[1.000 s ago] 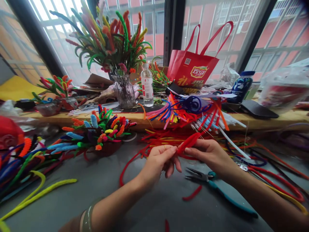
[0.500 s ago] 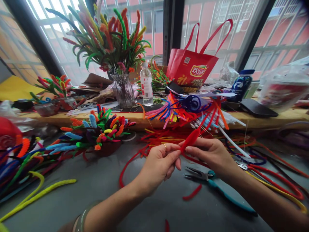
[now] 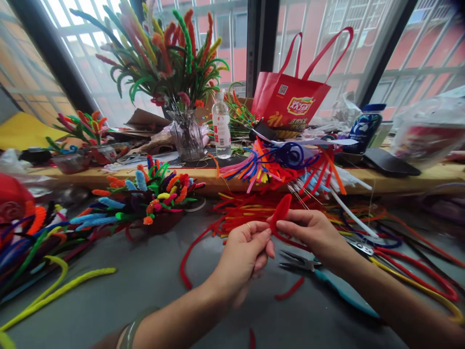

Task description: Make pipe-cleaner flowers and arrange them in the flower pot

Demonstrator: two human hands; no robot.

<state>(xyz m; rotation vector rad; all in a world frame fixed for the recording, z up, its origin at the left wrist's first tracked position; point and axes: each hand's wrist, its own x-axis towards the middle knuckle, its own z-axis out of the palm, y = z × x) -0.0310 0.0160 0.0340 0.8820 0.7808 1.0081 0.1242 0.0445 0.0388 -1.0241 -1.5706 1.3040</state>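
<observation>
Between my hands is a folded red pipe cleaner (image 3: 281, 211), its petal-like tip standing up above my fingers. My left hand (image 3: 249, 249) pinches its lower end between thumb and forefinger. From the other side, my right hand (image 3: 314, 230) grips it too, thumb against its lower part; some of those fingers are hidden behind it. Below my right hand lie teal-handled pliers (image 3: 341, 291) with their jaws apart. A short cut red piece (image 3: 289, 289) rests on the grey table (image 3: 152, 291) beside the pliers.
Red and yellow pipe cleaners (image 3: 236, 213) pile up behind my hands. A bunch of colourful stems (image 3: 156, 194) stands to the left. On the wooden ledge (image 3: 232, 184) are a glass vase (image 3: 187, 138), a water bottle (image 3: 221, 128), a red bag (image 3: 290, 102) and a dark blue bottle (image 3: 366, 128).
The red pipe cleaner has swung more upright, its tip moving left. My right hand has shifted slightly left along with it, and both hands keep their pinch.
</observation>
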